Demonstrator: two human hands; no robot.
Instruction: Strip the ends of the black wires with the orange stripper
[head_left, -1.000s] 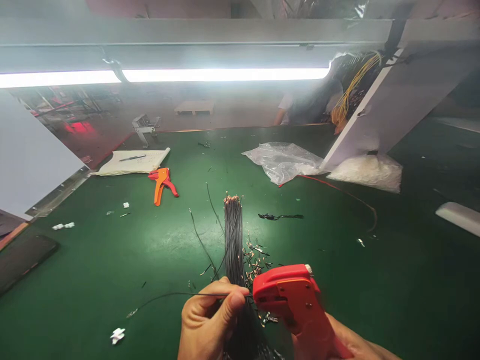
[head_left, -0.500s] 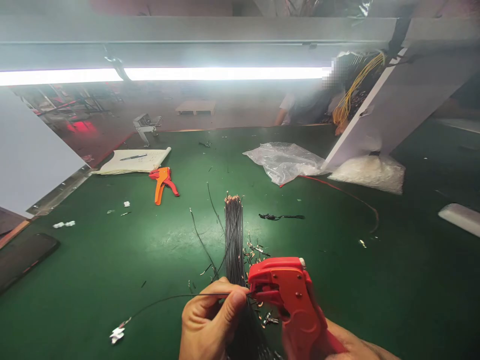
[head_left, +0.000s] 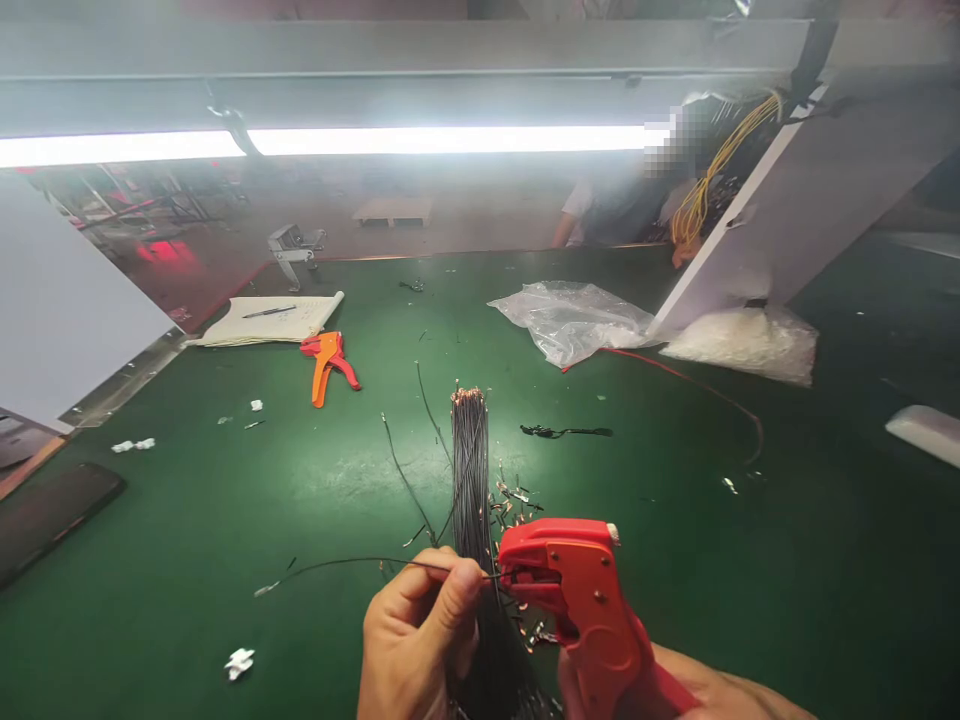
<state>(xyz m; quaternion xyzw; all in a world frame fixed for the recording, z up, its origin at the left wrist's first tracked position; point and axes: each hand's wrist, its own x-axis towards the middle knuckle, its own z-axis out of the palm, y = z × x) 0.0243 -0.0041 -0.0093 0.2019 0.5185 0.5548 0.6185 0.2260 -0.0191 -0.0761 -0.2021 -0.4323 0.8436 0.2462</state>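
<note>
My left hand [head_left: 427, 625] pinches a thin black wire [head_left: 352, 560] between thumb and fingers. One end of the wire reaches into the jaws of a red wire stripper [head_left: 592, 610]; the other trails left above the table. My right hand [head_left: 697, 685] is wrapped round the stripper's handles at the lower right, most of its fingers hidden. Behind both hands lies a long bundle of black wires [head_left: 470, 460] with bare copper tips at its far end. Cut wire scraps [head_left: 517, 495] are scattered along its right side. A white connector piece [head_left: 239, 664] lies at the lower left.
An orange and red stripper [head_left: 327, 366] lies near a notebook [head_left: 277, 318] with a pen. Clear plastic bags [head_left: 574, 320] are at the back right. A dark phone-like object [head_left: 56, 520] rests at the left edge. Across the table, a person's arm and torso show beneath the lamp.
My left hand has shifted slightly, drawing back from the stripper's jaws, so more wire shows there. The wire's trailing end has moved up and right, away from the white piece.
</note>
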